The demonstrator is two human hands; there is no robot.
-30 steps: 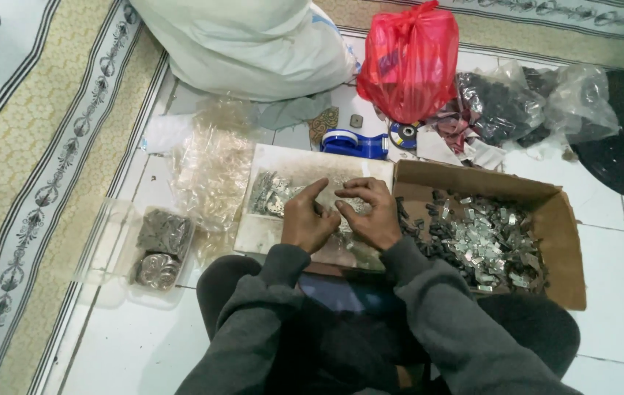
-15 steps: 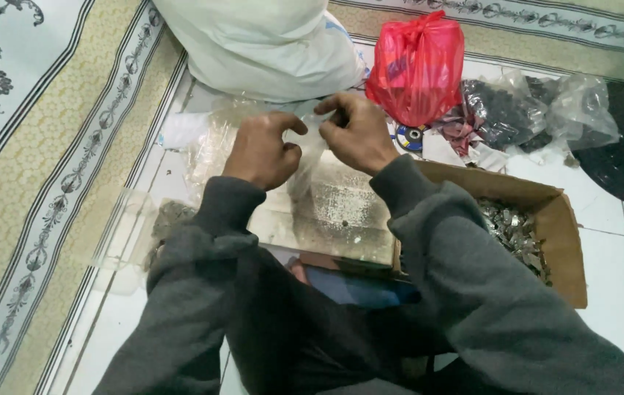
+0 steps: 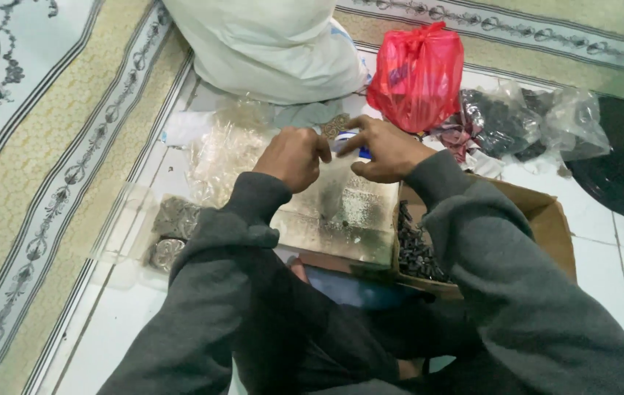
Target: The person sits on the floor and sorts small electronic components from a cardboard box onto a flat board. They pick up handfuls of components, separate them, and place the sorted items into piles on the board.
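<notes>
Two hands meet over the middle of the work area, above a pale flat board [image 3: 341,212] that lies between the person's knees and a heap of clear plastic bags [image 3: 228,150]. Left hand [image 3: 293,157] is curled nearly to a fist, knuckles up, fingertips tucked toward the right hand. Right hand [image 3: 385,150] is half closed, thumb and forefinger drawn together in a pinch. Something small and light, likely a thin clear bag [image 3: 337,143], sits between the two pinches, but it is too faint to name with certainty; what the left hand grips cannot be told.

Judged from the pose, the fingers are working a fine hold on flimsy film. Doing this well would mean keeping both pinches close together, pulling evenly so the film does not tear, and holding it over the board so anything dropped lands there rather than on the tile floor [image 3: 143,322].

Surroundings: cardboard box [image 3: 546,219] of small dark metal pieces just right of the board; red plastic bag [image 3: 418,73] beyond the hands; large white sack [image 3: 268,44] behind that; two clear bags of dark parts [image 3: 524,121] farther right; two filled small packets [image 3: 173,230] at the left, near the patterned carpet [image 3: 41,146]. Grey sleeves [image 3: 487,249] cover both arms.
</notes>
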